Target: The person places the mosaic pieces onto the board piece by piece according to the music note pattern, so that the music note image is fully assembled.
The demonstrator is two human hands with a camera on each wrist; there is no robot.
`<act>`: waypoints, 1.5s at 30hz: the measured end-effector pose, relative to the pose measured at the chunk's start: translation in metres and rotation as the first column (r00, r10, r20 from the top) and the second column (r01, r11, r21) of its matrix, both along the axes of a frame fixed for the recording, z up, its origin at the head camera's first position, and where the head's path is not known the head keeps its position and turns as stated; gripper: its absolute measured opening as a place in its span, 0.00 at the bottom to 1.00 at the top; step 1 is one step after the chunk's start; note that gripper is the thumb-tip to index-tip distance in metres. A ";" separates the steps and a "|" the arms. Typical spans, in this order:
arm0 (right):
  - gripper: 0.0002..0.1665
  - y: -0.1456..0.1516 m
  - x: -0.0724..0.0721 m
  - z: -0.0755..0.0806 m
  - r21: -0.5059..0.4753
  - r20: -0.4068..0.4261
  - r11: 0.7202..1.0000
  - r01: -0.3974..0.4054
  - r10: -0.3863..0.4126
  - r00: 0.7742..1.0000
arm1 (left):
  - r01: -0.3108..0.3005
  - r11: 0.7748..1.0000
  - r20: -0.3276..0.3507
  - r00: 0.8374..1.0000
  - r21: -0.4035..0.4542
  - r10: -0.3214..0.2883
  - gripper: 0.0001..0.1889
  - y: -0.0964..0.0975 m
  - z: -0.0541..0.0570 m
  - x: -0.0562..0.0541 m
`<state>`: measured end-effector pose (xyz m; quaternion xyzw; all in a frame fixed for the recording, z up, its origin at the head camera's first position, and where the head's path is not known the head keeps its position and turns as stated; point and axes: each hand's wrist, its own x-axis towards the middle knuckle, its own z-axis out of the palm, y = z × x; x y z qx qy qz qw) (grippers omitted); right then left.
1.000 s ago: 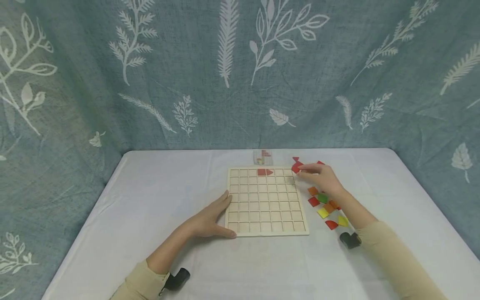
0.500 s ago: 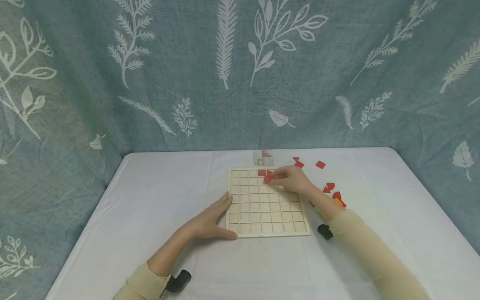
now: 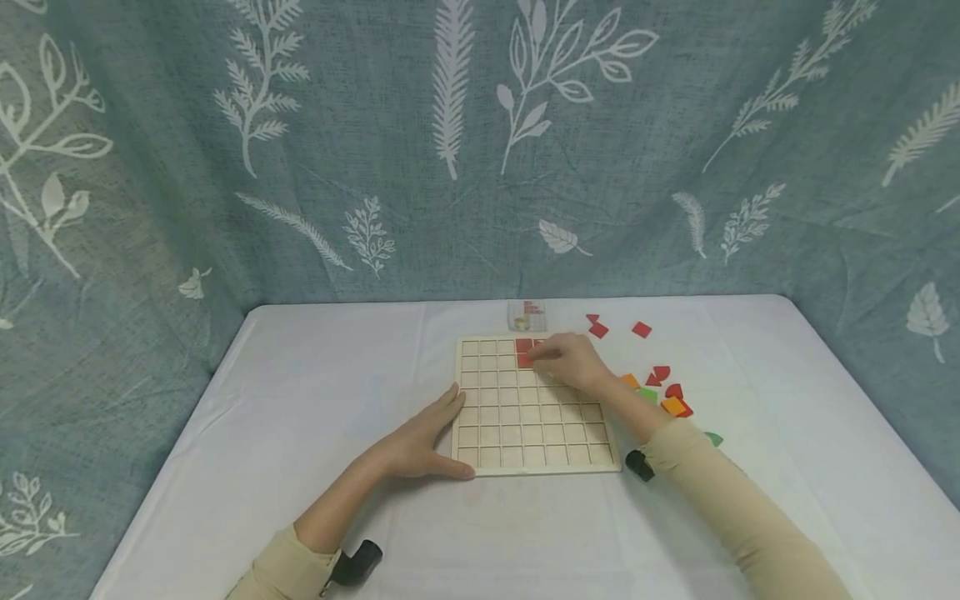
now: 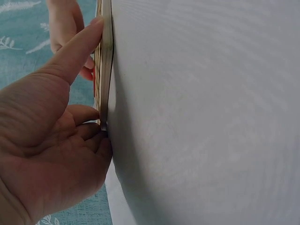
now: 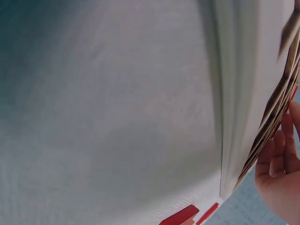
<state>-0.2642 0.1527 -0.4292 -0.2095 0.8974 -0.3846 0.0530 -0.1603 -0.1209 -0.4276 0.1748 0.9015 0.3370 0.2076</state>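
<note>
bg's a blue-green curtain [image 3: 420,225] w/ white leaf prints [image 3: 452,87], past far, L & R edges of a white-covered table [image 3: 360,358]

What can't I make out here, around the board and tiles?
Head view: the right grip covers part of the board and part of the top row's right-hand red tile.
Head view: the right sleeve partly hides a green tile.
Head view: print on the small card is too small to read.
Right wrist view: the bottom edge cuts off a red piece.
Left wrist view: the board is edge-on, hiding its cell layout.
</note>
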 end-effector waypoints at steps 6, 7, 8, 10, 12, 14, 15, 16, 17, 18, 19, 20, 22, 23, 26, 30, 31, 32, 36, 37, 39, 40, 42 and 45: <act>0.14 0.007 0.003 0.007 -0.027 0.118 0.989 0.146 -0.142 0.983 | 0.002 1.000 -0.001 1.000 0.004 -0.002 0.60 0.001 -0.001 -0.001; 0.15 0.011 0.003 0.009 -0.049 0.150 0.983 0.178 -0.169 0.974 | 0.002 1.000 0.000 1.000 0.004 -0.002 0.61 0.001 -0.001 -0.001; 0.17 0.016 0.004 0.011 -0.082 0.187 0.975 0.208 -0.190 0.964 | 0.000 1.000 0.001 1.000 0.003 0.000 0.61 0.001 -0.001 -0.001; 0.19 0.027 0.005 0.012 -0.143 0.249 0.955 0.259 -0.219 0.943 | -0.003 1.000 0.001 1.000 0.003 0.003 0.61 0.001 -0.001 -0.001; 0.21 0.040 0.007 0.013 -0.193 0.310 0.932 0.308 -0.240 0.920 | -0.003 1.000 0.000 1.000 0.002 0.003 0.61 0.000 -0.001 -0.001; 0.23 0.054 0.009 0.013 -0.223 0.359 0.909 0.352 -0.259 0.897 | -0.001 1.000 -0.001 1.000 -0.001 0.001 0.61 0.000 -0.001 -0.001; 0.24 0.061 0.011 0.012 -0.217 0.370 0.904 0.369 -0.274 0.888 | 0.001 1.000 -0.001 1.000 -0.001 -0.001 0.61 -0.001 -0.001 -0.001; 0.24 0.068 0.012 0.012 -0.206 0.376 0.900 0.384 -0.289 0.880 | 0.003 1.000 0.000 1.000 -0.001 -0.003 0.61 -0.001 -0.002 -0.001; 0.25 0.075 0.014 0.012 -0.190 0.382 0.898 0.396 -0.304 0.873 | 0.004 1.000 0.000 1.000 -0.002 -0.004 0.61 -0.001 -0.002 -0.001; 0.26 0.082 0.016 0.011 -0.171 0.383 0.897 0.408 -0.321 0.866 | 0.005 1.000 -0.001 1.000 -0.002 -0.005 0.61 -0.001 -0.002 -0.001; 0.27 0.089 0.018 0.010 -0.148 0.375 0.899 0.413 -0.335 0.864 | 0.004 1.000 -0.001 1.000 -0.002 -0.004 0.61 -0.001 -0.003 -0.001; 0.28 0.095 0.020 0.009 -0.126 0.371 0.899 0.419 -0.349 0.861 | 0.004 1.000 -0.002 1.000 -0.003 -0.004 0.61 -0.001 -0.003 -0.001; 0.28 0.107 0.025 0.008 -0.091 0.367 0.901 0.423 -0.364 0.856 | 0.001 1.000 -0.004 1.000 -0.004 -0.001 0.61 -0.001 -0.003 -0.001; 0.28 0.113 0.027 0.007 -0.079 0.363 0.905 0.418 -0.364 0.857 | 0.000 1.000 -0.006 1.000 -0.007 0.000 0.61 -0.001 -0.004 -0.001; 0.28 0.126 0.035 0.005 -0.048 0.352 0.917 0.397 -0.356 0.866 | -0.002 1.000 -0.008 1.000 -0.008 0.002 0.61 -0.001 -0.004 -0.001; 0.27 0.135 0.047 0.004 0.017 0.323 0.938 0.347 -0.334 0.886 | 0.003 1.000 -0.010 1.000 -0.005 -0.003 0.61 -0.001 -0.005 0.000; 0.26 0.136 0.050 0.004 0.032 0.315 0.943 0.331 -0.324 0.892 | 0.003 1.000 -0.012 1.000 -0.005 -0.003 0.61 -0.001 -0.005 0.000; 0.24 0.137 0.052 0.004 0.051 0.300 0.950 0.308 -0.309 0.903 | 0.003 1.000 -0.013 1.000 -0.007 -0.003 0.61 -0.001 -0.005 0.000; 0.19 0.137 0.059 0.003 0.101 0.232 0.972 0.211 -0.229 0.945 | -0.002 1.000 -0.016 1.000 -0.012 0.002 0.61 0.000 -0.006 -0.001; 0.18 0.137 0.060 0.002 0.114 0.211 0.974 0.194 -0.214 0.954 | -0.002 1.000 -0.017 1.000 -0.012 0.002 0.61 0.000 -0.006 -0.001; 0.17 0.137 0.061 0.000 0.135 0.173 0.978 0.159 -0.181 0.968 | -0.002 1.000 -0.018 1.000 -0.011 0.002 0.61 0.000 -0.006 0.000; 0.17 0.137 0.060 -0.001 0.144 0.158 0.979 0.141 -0.163 0.974 | -0.001 1.000 -0.017 1.000 -0.008 0.001 0.61 0.000 -0.007 0.000; 0.17 0.137 0.059 -0.002 0.159 0.131 0.981 0.110 -0.132 0.983 | 0.002 1.000 -0.017 1.000 -0.002 -0.002 0.61 0.001 -0.007 0.000; 0.17 0.137 0.058 -0.004 0.182 0.109 0.980 0.083 -0.104 0.989 | 0.002 1.000 -0.018 1.000 0.006 -0.002 0.61 0.002 -0.007 0.001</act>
